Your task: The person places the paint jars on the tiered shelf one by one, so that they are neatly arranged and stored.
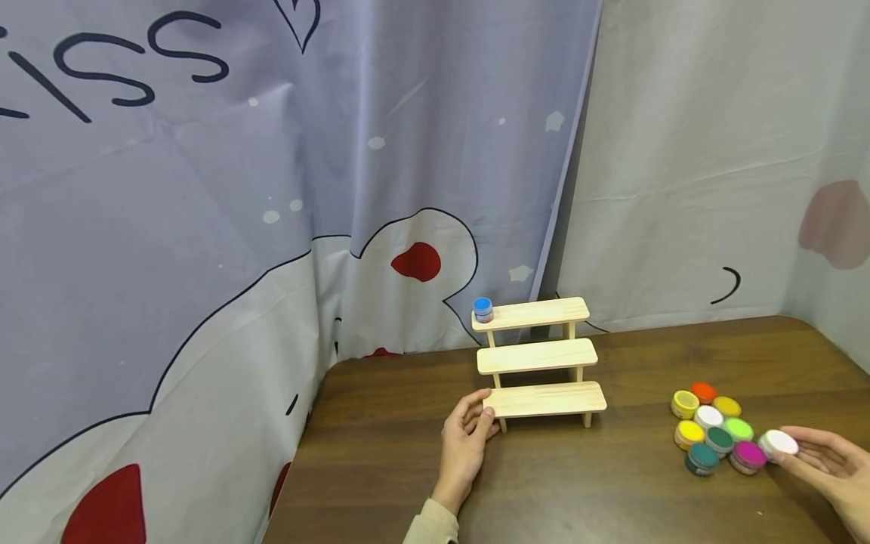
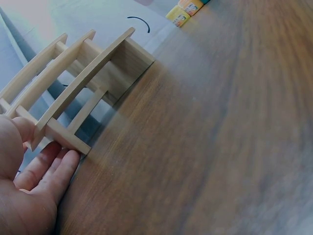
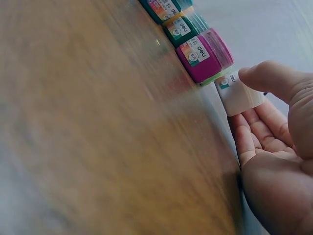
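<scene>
A three-step wooden display stand (image 1: 544,399) stands on the table. My left hand (image 1: 464,446) grips the left end of its lowest step, thumb at the step's edge and fingers by the leg (image 2: 68,137). One blue paint jar (image 1: 483,310) sits at the left end of the top step. Off to the right, my right hand (image 1: 825,461) holds a white paint jar (image 1: 777,444) between thumb and fingers, at the edge of a cluster of jars. In the right wrist view this white jar (image 3: 237,95) is right beside the magenta jar (image 3: 203,58).
The clustered paint jars include a magenta one (image 1: 748,458), a teal one (image 1: 702,459), a second white one (image 1: 708,417) and several yellow, green and red ones. Printed curtains (image 1: 435,151) hang behind the brown wooden table (image 1: 578,483).
</scene>
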`<action>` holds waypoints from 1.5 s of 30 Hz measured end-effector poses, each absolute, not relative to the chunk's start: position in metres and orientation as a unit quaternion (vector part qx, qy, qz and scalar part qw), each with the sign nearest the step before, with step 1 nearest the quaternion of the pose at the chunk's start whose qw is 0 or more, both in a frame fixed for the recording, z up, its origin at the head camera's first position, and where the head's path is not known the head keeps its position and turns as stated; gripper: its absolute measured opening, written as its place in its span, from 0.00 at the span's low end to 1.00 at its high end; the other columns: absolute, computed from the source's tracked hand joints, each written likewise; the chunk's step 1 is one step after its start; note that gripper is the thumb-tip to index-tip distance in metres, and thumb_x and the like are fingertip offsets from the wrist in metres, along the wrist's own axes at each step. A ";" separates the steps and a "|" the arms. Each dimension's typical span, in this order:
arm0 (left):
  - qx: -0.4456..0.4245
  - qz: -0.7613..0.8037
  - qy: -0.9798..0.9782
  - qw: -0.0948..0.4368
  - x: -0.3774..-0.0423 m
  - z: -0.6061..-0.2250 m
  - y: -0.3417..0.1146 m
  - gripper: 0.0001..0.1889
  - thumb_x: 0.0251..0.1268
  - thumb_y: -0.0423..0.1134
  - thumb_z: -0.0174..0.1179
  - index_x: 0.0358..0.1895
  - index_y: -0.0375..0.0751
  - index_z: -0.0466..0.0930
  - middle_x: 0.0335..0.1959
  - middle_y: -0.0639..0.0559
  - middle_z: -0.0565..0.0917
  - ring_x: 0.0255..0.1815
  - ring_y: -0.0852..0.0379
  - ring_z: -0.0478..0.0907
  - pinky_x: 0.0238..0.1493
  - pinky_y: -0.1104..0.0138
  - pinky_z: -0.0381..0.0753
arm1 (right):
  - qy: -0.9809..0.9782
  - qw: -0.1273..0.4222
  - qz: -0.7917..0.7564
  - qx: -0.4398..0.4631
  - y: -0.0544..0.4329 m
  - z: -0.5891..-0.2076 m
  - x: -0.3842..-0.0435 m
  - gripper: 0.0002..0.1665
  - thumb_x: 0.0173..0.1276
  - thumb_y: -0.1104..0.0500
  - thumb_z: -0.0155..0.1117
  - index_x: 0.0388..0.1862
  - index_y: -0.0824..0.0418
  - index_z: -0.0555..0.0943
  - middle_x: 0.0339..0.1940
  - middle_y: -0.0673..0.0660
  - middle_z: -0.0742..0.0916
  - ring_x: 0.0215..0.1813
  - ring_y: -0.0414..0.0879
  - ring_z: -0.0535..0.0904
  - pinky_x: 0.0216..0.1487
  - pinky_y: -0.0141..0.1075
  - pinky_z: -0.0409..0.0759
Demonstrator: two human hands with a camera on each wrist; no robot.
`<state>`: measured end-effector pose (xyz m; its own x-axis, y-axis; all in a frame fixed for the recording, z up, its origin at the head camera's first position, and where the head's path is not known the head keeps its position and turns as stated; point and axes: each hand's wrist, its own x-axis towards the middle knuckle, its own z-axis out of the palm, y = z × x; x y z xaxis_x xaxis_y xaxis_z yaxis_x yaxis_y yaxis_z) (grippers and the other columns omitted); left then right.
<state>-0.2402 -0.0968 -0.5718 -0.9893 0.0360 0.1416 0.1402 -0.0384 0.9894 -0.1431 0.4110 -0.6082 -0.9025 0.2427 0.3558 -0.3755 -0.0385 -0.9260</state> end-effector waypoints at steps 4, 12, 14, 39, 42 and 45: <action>-0.065 -0.717 -0.693 0.038 -0.240 -0.570 -0.097 0.17 0.85 0.35 0.65 0.71 0.44 0.84 0.57 0.39 0.89 0.56 0.47 0.88 0.58 0.60 0.94 | -0.611 0.212 0.759 0.078 0.410 -0.609 -0.144 0.36 0.69 0.90 0.60 0.58 0.56 0.89 0.52 0.44 0.93 0.51 0.32 0.89 0.54 0.18 0.84; -0.063 -0.715 -0.695 0.037 -0.240 -0.569 -0.097 0.17 0.85 0.35 0.64 0.71 0.44 0.84 0.58 0.39 0.89 0.56 0.48 0.88 0.58 0.61 0.94 | -0.590 0.207 0.776 0.077 0.408 -0.607 -0.144 0.35 0.70 0.90 0.58 0.58 0.56 0.90 0.50 0.46 0.94 0.50 0.34 0.89 0.53 0.19 0.85; -0.062 -0.716 -0.695 0.037 -0.240 -0.570 -0.097 0.17 0.85 0.35 0.64 0.71 0.44 0.84 0.58 0.39 0.89 0.56 0.48 0.88 0.58 0.61 0.94 | -0.589 0.208 0.777 0.075 0.409 -0.605 -0.145 0.35 0.70 0.90 0.58 0.57 0.56 0.90 0.49 0.46 0.94 0.49 0.34 0.90 0.51 0.19 0.86; -0.070 -0.716 -0.693 0.043 -0.239 -0.569 -0.098 0.17 0.86 0.35 0.64 0.71 0.44 0.84 0.57 0.40 0.89 0.55 0.50 0.89 0.57 0.60 0.94 | -0.756 0.197 0.622 0.042 0.381 -0.475 -0.192 0.23 0.78 0.75 0.69 0.63 0.54 0.88 0.53 0.33 0.90 0.51 0.24 0.86 0.52 0.13 0.81; -0.068 -0.718 -0.692 0.041 -0.239 -0.570 -0.098 0.17 0.85 0.35 0.64 0.71 0.44 0.84 0.57 0.40 0.89 0.55 0.50 0.88 0.57 0.60 0.94 | -0.798 0.185 0.573 0.023 0.373 -0.460 -0.198 0.21 0.79 0.68 0.72 0.69 0.60 0.86 0.53 0.31 0.90 0.51 0.23 0.86 0.52 0.12 0.80; -0.064 -0.719 -0.691 0.039 -0.239 -0.571 -0.097 0.17 0.85 0.35 0.64 0.70 0.44 0.84 0.57 0.40 0.89 0.56 0.49 0.88 0.57 0.60 0.94 | -0.827 0.168 0.536 0.015 0.365 -0.447 -0.203 0.24 0.81 0.60 0.74 0.72 0.62 0.83 0.52 0.29 0.89 0.52 0.20 0.84 0.50 0.11 0.78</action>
<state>-0.2390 -0.0968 -0.5705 -0.9888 0.0310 0.1460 0.1446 -0.0432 0.9885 -0.2033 0.3654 -0.4472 -0.9429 0.1556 0.2946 -0.2052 0.4253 -0.8815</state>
